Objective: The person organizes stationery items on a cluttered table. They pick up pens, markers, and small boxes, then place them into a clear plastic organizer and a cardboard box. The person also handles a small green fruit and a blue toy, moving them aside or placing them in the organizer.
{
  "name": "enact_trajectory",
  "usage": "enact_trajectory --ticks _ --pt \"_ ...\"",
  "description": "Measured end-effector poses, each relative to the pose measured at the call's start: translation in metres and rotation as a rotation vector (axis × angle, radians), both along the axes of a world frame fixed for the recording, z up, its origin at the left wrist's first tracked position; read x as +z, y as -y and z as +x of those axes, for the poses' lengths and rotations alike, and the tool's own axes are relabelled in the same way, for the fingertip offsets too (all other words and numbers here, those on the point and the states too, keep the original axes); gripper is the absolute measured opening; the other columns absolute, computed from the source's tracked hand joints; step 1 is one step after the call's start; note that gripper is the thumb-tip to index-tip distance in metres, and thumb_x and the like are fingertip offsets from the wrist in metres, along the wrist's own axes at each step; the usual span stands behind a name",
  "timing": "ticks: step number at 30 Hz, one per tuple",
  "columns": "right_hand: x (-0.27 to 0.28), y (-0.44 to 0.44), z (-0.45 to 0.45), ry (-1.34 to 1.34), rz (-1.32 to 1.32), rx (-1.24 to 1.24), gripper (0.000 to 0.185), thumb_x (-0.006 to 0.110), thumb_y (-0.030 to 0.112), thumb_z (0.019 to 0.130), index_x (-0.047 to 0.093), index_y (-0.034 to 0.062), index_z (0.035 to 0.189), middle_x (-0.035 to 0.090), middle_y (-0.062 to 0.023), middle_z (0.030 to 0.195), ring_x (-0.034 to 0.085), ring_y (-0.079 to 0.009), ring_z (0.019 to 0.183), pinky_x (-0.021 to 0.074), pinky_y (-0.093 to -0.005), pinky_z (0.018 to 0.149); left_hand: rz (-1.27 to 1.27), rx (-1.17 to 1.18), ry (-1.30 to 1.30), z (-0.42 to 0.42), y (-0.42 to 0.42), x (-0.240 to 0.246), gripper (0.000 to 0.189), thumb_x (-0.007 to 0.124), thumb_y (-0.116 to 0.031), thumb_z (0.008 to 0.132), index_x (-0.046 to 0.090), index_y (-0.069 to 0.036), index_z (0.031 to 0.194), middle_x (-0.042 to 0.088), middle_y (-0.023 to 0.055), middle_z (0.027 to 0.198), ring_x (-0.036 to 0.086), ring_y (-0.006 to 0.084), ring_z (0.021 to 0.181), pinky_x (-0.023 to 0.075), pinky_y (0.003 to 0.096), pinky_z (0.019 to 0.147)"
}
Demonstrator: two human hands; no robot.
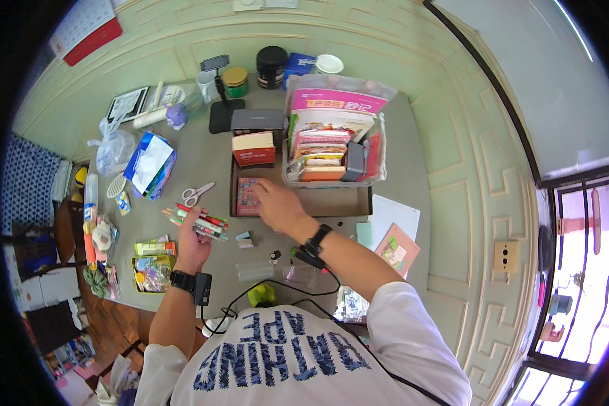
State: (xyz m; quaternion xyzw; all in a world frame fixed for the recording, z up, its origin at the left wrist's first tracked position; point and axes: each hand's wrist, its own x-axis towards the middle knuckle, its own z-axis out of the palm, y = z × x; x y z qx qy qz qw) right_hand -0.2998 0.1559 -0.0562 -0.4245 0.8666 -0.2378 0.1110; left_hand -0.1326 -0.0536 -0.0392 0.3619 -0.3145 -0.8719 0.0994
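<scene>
My left hand [194, 241] grips a bundle of pens and pencils [203, 223] above the left part of the table. My right hand [279, 205] reaches over the front edge of a shallow open box [325, 202]. Its bent fingertips are at a red patterned booklet or flat pack [246, 195] inside the box; whether they grip it cannot be made out. A thick red-covered book [254, 151] stands tilted behind it. White-handled scissors [198, 193] lie between the pens and the box.
A clear plastic bin [335, 180] packed with books rests over the box's right part. A black phone stand [226, 114] and jars [235, 81] stand behind. At left is a yellow tin of small items [152, 274]. Black cables [274, 284] run from both wrists across the table's front.
</scene>
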Motion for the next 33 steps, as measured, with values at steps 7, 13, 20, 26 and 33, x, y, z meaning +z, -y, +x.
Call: enact_trajectory --ticks 7,13,20,26,33 --pt "-0.025 0.041 -0.012 0.163 0.211 -0.194 0.075 0.075 0.011 0.083 0.039 0.0014 0.148 0.037 -0.0255 0.153 0.058 -0.0422 0.126 0.0527 -0.0480 0.101 -0.057 -0.016 0.010 0.001 -0.006 0.011 0.019 0.069 -0.027 0.098 0.065 -0.009 0.095 0.059 -0.0024 0.073 0.045 0.0042 0.050 0.0290 0.0188 0.039" --pt "-0.027 0.048 -0.026 0.367 0.338 -0.141 0.065 0.072 0.006 0.085 0.044 0.0007 0.143 0.041 -0.0261 0.148 0.062 -0.0441 0.120 0.0543 -0.0482 0.099 -0.062 -0.036 -0.004 0.007 -0.002 0.018 0.018 0.068 -0.027 0.098 0.064 -0.009 0.098 0.060 -0.0035 0.076 0.046 0.0036 0.052 0.0305 0.0186 0.041" --pt "-0.012 -0.001 0.011 0.124 -0.219 -0.225 0.046 0.068 0.014 0.089 0.057 0.0015 0.132 0.055 -0.0216 0.136 0.063 -0.0413 0.114 0.0546 -0.0472 0.095 -0.102 -0.039 -0.003 -0.004 -0.010 0.025 0.019 0.068 -0.027 0.099 0.065 -0.008 0.099 0.061 -0.0034 0.076 0.047 0.0036 0.053 0.0322 0.0191 0.043" --pt "0.023 -0.101 0.005 -0.189 -0.316 -0.574 0.046 0.068 0.009 0.085 0.055 0.0007 0.128 0.056 -0.0205 0.130 0.064 -0.0394 0.107 0.0559 -0.0479 0.086 -0.141 -0.144 -0.071 -0.021 -0.023 0.031 0.018 0.067 -0.025 0.100 0.066 -0.007 0.101 0.062 -0.0030 0.079 0.048 0.0034 0.055 0.0321 0.0202 0.045" --pt "0.031 -0.138 -0.027 -0.237 -0.012 -0.732 0.075 0.072 0.010 0.083 0.042 0.0024 0.151 0.044 -0.0173 0.142 0.064 -0.0366 0.107 0.0556 -0.0461 0.088 -0.119 -0.250 -0.072 -0.038 -0.059 0.031 0.018 0.068 -0.024 0.099 0.067 -0.006 0.097 0.066 -0.0007 0.079 0.049 0.0030 0.054 0.0313 0.0193 0.044"
